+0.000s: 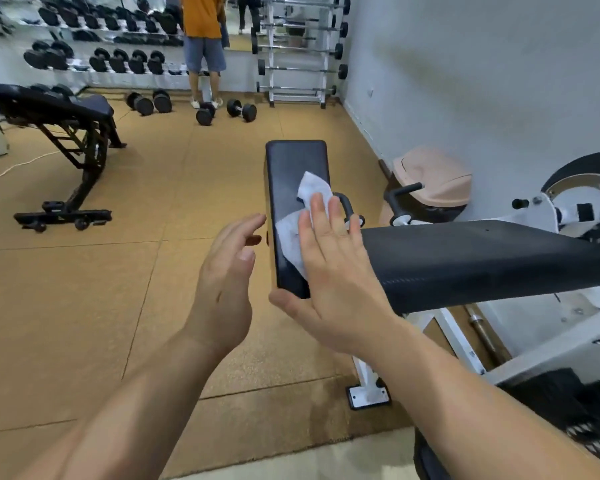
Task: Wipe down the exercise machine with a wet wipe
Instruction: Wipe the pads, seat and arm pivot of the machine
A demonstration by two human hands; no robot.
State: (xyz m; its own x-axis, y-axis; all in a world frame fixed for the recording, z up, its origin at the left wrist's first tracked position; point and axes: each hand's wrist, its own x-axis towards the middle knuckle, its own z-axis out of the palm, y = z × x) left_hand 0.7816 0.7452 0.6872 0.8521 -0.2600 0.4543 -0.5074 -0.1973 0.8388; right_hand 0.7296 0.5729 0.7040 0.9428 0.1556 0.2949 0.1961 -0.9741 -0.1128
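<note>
A black padded rest (293,168) of the exercise machine stands in the middle of the view, joined to a wider black pad (482,258) on a white frame (371,379). A white wet wipe (309,188) lies spread on the narrow pad. My right hand (333,271) presses flat on the wipe with straight fingers, thumb at the pad's near corner. My left hand (227,275) hovers just left of the pad, fingers relaxed, holding nothing.
A black incline bench (66,133) stands at the left. Dumbbells (222,110) lie on the brown floor near a person (203,46) by the dumbbell rack. A barbell rack (298,50) and a pink bin (433,178) stand along the right wall.
</note>
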